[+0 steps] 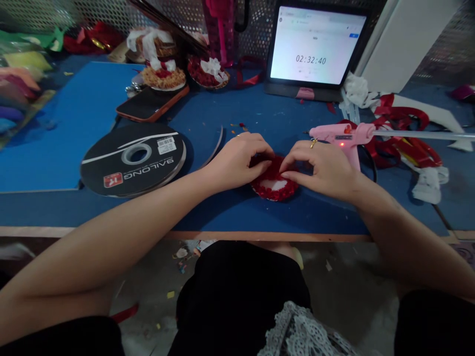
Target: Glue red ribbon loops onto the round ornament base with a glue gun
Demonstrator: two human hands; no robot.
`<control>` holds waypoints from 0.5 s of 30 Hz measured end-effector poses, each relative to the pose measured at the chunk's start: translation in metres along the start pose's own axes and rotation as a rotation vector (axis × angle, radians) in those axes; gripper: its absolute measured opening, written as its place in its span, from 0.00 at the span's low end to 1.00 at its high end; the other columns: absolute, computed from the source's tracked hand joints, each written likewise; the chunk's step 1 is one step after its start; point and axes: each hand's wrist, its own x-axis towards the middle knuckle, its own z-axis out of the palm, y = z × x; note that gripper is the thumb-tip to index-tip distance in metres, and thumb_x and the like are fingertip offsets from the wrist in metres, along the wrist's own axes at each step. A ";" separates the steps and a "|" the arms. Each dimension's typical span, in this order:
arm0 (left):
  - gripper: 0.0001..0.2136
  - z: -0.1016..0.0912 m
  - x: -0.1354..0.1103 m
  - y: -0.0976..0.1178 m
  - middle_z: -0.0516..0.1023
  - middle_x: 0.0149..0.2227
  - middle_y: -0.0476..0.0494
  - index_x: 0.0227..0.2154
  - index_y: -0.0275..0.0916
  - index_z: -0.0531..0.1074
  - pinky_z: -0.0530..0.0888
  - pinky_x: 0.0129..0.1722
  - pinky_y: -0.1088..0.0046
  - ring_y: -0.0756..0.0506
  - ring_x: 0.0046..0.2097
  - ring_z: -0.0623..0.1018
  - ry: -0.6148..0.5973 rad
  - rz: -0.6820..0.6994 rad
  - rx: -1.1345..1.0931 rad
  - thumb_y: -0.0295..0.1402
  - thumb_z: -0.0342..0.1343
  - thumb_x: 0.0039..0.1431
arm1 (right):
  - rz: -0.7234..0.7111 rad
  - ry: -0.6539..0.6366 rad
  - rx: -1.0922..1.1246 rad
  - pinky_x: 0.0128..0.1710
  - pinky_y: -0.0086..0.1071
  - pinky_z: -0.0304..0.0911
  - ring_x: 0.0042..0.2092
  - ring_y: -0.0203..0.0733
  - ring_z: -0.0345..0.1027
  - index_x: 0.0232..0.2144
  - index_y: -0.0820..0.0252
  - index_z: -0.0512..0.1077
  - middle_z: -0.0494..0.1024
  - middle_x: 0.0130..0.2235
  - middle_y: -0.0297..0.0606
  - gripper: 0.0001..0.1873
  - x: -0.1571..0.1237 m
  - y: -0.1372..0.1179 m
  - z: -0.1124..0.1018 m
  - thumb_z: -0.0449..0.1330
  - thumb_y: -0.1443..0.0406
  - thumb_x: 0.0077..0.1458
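Observation:
On the blue table, a small round red ornament with a frilly rim and a white patch in its centre lies between my hands. The fingers of my left hand are curled closed on its upper left edge. My right hand pinches red material at its upper right, thumb and forefinger together. My fingers hide part of the ornament's far side. Just beyond my right hand stands a pink hot glue gun with a lit red light and a long clear glue stick in its back.
A black ribbon reel lies left of my left forearm. Behind it are a phone and a straw-coloured hat ornament. A tablet showing a timer stands at the back. Red ribbon scraps are heaped at right.

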 end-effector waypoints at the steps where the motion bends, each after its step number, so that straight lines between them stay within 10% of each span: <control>1: 0.06 0.000 0.000 0.000 0.78 0.36 0.45 0.36 0.36 0.76 0.72 0.45 0.66 0.46 0.40 0.76 -0.001 -0.001 0.002 0.27 0.55 0.58 | -0.002 0.011 0.011 0.36 0.34 0.60 0.37 0.42 0.71 0.32 0.57 0.75 0.78 0.36 0.37 0.04 0.000 0.000 -0.001 0.60 0.64 0.56; 15: 0.07 0.000 0.000 0.000 0.78 0.36 0.44 0.37 0.36 0.76 0.71 0.46 0.66 0.46 0.41 0.76 -0.001 0.011 -0.005 0.27 0.54 0.58 | -0.008 -0.031 -0.003 0.33 0.32 0.57 0.34 0.38 0.68 0.30 0.57 0.76 0.75 0.35 0.34 0.04 0.001 -0.001 0.004 0.61 0.66 0.55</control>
